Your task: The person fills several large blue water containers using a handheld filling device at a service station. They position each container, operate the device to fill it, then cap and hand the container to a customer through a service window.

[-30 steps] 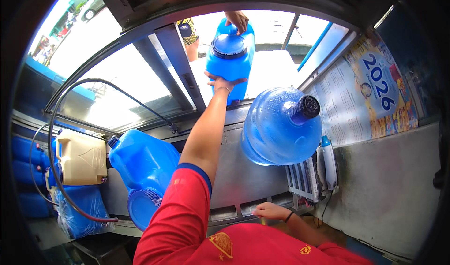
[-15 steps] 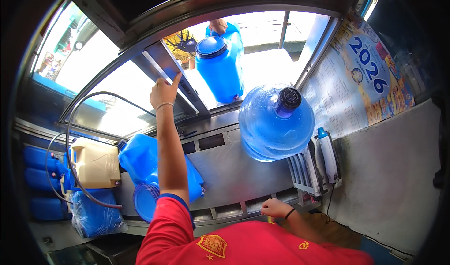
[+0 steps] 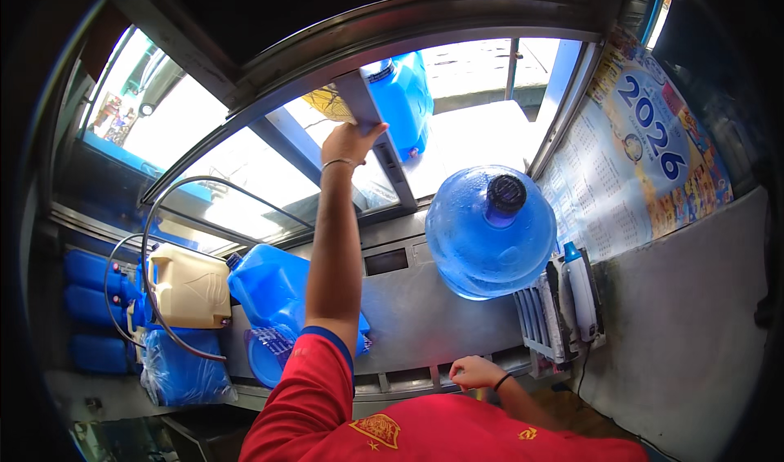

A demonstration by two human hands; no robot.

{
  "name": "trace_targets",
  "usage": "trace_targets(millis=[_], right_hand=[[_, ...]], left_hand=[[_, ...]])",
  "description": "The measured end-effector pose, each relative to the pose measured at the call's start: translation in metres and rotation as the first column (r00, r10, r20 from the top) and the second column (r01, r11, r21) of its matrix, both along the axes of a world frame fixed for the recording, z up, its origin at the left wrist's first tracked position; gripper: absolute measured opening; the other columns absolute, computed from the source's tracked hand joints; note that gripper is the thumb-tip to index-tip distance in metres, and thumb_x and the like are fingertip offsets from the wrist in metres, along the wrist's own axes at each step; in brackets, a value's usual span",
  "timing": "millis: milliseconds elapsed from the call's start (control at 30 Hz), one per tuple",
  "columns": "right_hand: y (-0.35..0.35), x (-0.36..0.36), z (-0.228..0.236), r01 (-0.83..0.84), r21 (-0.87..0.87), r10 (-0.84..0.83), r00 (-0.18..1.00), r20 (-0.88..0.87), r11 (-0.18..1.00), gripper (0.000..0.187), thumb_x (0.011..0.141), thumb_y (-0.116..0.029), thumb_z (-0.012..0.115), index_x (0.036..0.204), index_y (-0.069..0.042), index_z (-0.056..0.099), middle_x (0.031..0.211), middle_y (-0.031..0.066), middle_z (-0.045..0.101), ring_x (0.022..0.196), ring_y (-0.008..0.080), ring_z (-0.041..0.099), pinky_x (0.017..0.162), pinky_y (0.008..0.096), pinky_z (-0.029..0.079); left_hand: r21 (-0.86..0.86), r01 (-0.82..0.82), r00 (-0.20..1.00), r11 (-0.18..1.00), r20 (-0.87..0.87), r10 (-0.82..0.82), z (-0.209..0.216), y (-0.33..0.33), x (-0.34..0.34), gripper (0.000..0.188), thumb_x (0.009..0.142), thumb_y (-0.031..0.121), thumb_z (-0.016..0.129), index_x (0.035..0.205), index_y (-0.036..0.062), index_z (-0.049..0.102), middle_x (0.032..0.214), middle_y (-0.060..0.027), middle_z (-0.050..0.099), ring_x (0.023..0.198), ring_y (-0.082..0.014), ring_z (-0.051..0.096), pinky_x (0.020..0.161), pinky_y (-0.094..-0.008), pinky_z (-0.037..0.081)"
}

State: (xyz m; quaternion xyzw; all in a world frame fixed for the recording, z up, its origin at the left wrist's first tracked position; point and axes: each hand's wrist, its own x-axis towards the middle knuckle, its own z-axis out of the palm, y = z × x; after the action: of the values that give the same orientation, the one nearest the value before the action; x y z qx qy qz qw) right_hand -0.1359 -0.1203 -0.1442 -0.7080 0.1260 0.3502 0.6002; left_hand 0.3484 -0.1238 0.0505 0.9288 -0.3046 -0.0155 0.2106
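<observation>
Your left hand (image 3: 351, 145) now has its grip clamped on the upright grey metal window frame (image 3: 395, 172), upper centre; half a second ago it was off it. The frame has slid rightward, narrowing the opening and partly covering the blue rectangular plastic jug (image 3: 407, 98). Your right hand (image 3: 478, 373), lower centre, is curled; you cannot tell whether it holds anything.

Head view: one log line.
left hand: on silver metal window frame; right hand: curled near grey metal counter; round translucent blue bottle: upright
</observation>
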Motion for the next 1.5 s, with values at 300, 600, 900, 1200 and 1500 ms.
trace_targets(millis=[300,600,900,1200,1500], right_hand=[[-0.023,-0.034,-0.011,0.078,0.036,-0.076,0.995,-0.061,0.996,0.023,0.085,-0.021,0.064,0.096,-0.003,0.071,0.072,0.0072,0.07,0.066,0.0159,0.068,0.064,0.0305,0.053],[-0.037,-0.093,-0.016,0.225,-0.091,-0.218,0.973,0.082,0.97,0.023,0.086,-0.02,0.065,0.104,-0.004,0.069,0.082,0.0049,0.071,0.072,0.013,0.067,0.068,0.0287,0.053],[0.003,-0.128,-0.044,0.334,-0.009,-0.335,0.941,-0.046,0.942,0.023,0.09,-0.017,0.059,0.109,-0.007,0.067,0.083,0.0008,0.067,0.068,0.0086,0.059,0.062,0.024,0.048],[0.123,-0.06,-0.037,-0.235,-0.255,0.231,0.972,-0.046,0.938,0.033,0.093,-0.031,0.06,0.115,-0.007,0.068,0.091,0.0051,0.07,0.075,0.0146,0.065,0.067,0.0315,0.054],[0.455,0.0,-0.016,-0.506,-0.443,0.624,0.762,0.174,0.74,0.029,0.087,-0.026,0.063,0.104,-0.003,0.07,0.092,0.0155,0.073,0.076,0.0254,0.071,0.073,0.038,0.056]], left_hand=[[0.086,0.12,0.989,0.989,0.071,-0.127,0.0,-0.184,-0.065,0.05,0.092,0.062,0.056,0.106,0.0195,0.078,0.099,-0.0102,0.076,0.097,-0.03,0.071,0.083,-0.0399,0.055],[0.004,0.45,0.892,0.893,-0.042,-0.449,-0.043,-0.308,-0.078,0.043,0.1,0.042,0.051,0.114,0.0062,0.072,0.115,-0.0187,0.071,0.111,-0.0353,0.066,0.094,-0.0428,0.051],[-0.379,0.663,0.688,0.645,-0.029,-0.725,0.026,-0.176,-0.154,0.038,0.093,0.045,0.067,0.106,0.0104,0.077,0.104,-0.0135,0.075,0.097,-0.0277,0.072,0.089,-0.0405,0.054],[-0.315,0.162,0.747,0.935,-0.58,-0.325,-0.1,0.403,-0.439,0.044,0.093,0.05,0.064,0.084,0.0091,0.077,0.074,-0.0079,0.072,0.069,-0.0172,0.07,0.069,-0.0336,0.054],[-0.147,-0.746,0.613,0.65,-0.533,0.583,-0.186,0.896,-0.739,0.046,0.094,0.008,0.053,0.14,0.0096,0.054,0.124,-0.0165,0.067,0.114,-0.0292,0.065,0.095,-0.0394,0.052]])
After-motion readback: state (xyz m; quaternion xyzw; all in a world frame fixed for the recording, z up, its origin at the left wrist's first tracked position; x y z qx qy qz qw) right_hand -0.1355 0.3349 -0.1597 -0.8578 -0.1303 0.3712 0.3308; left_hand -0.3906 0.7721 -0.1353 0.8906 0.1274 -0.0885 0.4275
